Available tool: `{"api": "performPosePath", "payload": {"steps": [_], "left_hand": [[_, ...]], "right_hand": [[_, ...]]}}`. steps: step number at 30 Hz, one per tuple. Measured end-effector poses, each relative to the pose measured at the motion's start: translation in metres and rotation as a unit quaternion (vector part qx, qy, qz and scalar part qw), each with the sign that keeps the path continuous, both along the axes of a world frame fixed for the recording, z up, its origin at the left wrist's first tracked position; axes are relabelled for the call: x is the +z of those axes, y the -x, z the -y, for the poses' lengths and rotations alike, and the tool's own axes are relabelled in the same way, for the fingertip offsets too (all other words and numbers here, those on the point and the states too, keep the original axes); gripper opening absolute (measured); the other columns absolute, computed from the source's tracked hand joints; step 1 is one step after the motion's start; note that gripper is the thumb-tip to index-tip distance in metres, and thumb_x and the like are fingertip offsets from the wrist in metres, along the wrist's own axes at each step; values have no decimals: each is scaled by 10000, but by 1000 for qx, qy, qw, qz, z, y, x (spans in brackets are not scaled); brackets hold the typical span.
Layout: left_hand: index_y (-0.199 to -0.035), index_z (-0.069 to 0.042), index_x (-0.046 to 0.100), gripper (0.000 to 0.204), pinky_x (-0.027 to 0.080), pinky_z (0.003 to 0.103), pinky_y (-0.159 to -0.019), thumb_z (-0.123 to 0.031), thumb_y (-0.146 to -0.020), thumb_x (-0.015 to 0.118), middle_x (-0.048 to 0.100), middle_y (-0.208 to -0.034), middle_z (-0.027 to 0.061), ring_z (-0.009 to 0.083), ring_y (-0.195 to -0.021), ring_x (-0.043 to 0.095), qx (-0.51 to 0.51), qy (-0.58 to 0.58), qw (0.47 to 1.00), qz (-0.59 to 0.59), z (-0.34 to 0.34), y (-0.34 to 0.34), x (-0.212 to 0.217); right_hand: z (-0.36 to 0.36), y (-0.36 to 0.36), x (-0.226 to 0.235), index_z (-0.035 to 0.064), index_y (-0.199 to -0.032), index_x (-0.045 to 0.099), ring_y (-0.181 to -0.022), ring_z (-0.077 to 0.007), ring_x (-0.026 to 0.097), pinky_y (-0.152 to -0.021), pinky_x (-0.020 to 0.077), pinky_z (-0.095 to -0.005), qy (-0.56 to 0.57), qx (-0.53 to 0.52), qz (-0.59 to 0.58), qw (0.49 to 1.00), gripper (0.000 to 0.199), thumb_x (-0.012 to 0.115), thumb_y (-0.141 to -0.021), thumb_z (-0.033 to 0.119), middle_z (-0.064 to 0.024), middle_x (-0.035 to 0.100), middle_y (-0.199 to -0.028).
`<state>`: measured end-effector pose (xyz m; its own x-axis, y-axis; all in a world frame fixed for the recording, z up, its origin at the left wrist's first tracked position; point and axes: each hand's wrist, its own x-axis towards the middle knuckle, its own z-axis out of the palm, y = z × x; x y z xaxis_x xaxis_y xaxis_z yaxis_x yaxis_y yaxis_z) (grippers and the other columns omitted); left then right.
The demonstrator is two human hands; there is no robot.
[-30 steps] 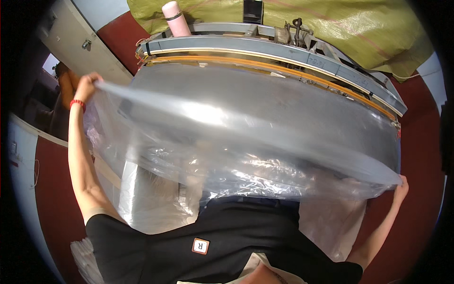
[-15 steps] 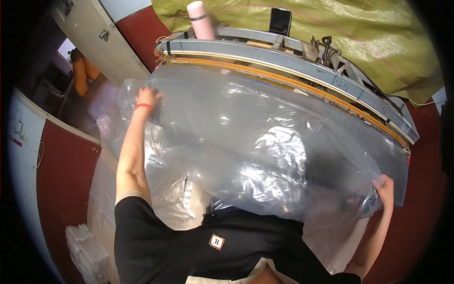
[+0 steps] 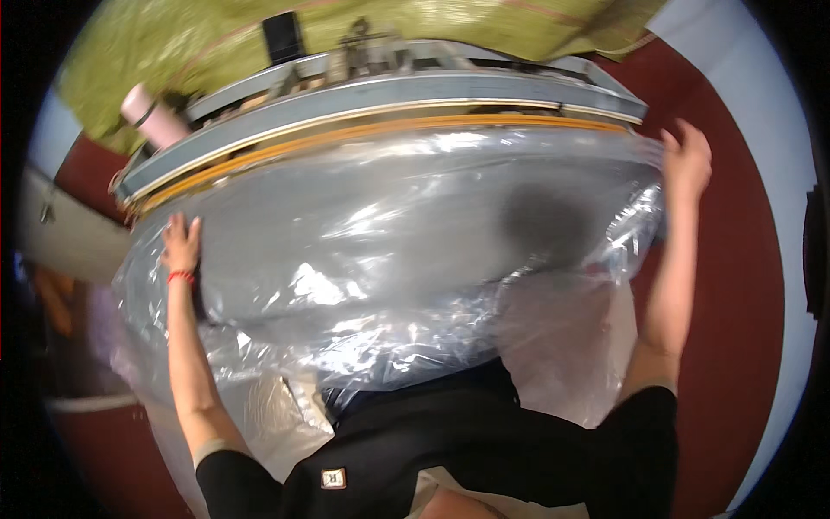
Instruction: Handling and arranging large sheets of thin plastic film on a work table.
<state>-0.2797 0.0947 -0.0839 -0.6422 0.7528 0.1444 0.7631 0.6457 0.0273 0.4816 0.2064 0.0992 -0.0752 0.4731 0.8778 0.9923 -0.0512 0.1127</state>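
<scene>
A wide sheet of clear plastic film spreads in front of me, wrinkled and shiny, its near edge hanging against my body. On its left part my left hand lies flat, fingers spread, a red bracelet at the wrist. My right hand is at the film's far right corner, thumb and fingers apart, slightly blurred; whether it touches the film I cannot tell. Along the film's far edge runs an orange strip, with a long grey metal beam behind it.
Behind the beam are a pink bottle, a dark phone and a metal clamp, before a yellow-green woven sheet. A pale door is at the left. The wall at the right is dark red and white.
My view has turned to the right. The right hand has moved from the film's near right edge to its far right corner and opened. My left hand stays flat on the film's left part.
</scene>
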Motion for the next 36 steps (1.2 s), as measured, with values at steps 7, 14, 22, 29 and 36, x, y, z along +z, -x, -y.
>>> {"api": "performPosePath", "payload": {"steps": [7,14,22,29,36], "left_hand": [[-1340,-212,266,592,168,605,-947,-531,-850,351,206,-1412,30,253,-1296,188,-14,-3,1000,-16,28,36,-11],[-1362,-213,196,556,133,471,-1012,-476,-884,303,176,-1420,33,254,-1305,151,-29,42,999,-17,75,81,9],[-1335,-178,293,478,168,352,-1040,-394,-909,316,238,-1390,108,242,-1281,221,-95,-24,995,-9,105,221,-30],[-1254,-44,402,435,269,329,-996,-302,-904,387,383,-1301,142,255,-1207,354,-74,-325,943,13,139,202,0],[-1211,-45,435,382,284,349,-990,-195,-861,458,441,-1249,123,256,-1191,373,-30,-363,930,43,275,38,-33]], "right_hand": [[8,55,-133,50,-1044,534,-1048,-312,469,-900,356,-415,286,317,155,891,330,576,-772,231,-138,529,-1071],[29,-67,-151,113,-1303,334,-1281,-300,184,-1005,161,-472,403,-73,-119,905,626,375,-837,528,-126,232,-1386],[89,-30,-125,84,-1264,397,-1258,-314,241,-995,204,-448,423,-62,-80,901,598,474,-815,471,-170,313,-1335],[-9,20,-137,59,-1269,376,-1231,-330,292,-1010,234,-383,327,96,-7,940,536,475,-844,369,-182,337,-1318],[-78,-53,-162,-46,-1204,409,-1145,-301,401,-980,287,-370,460,167,-96,867,479,408,-888,314,-208,427,-1231]]}}
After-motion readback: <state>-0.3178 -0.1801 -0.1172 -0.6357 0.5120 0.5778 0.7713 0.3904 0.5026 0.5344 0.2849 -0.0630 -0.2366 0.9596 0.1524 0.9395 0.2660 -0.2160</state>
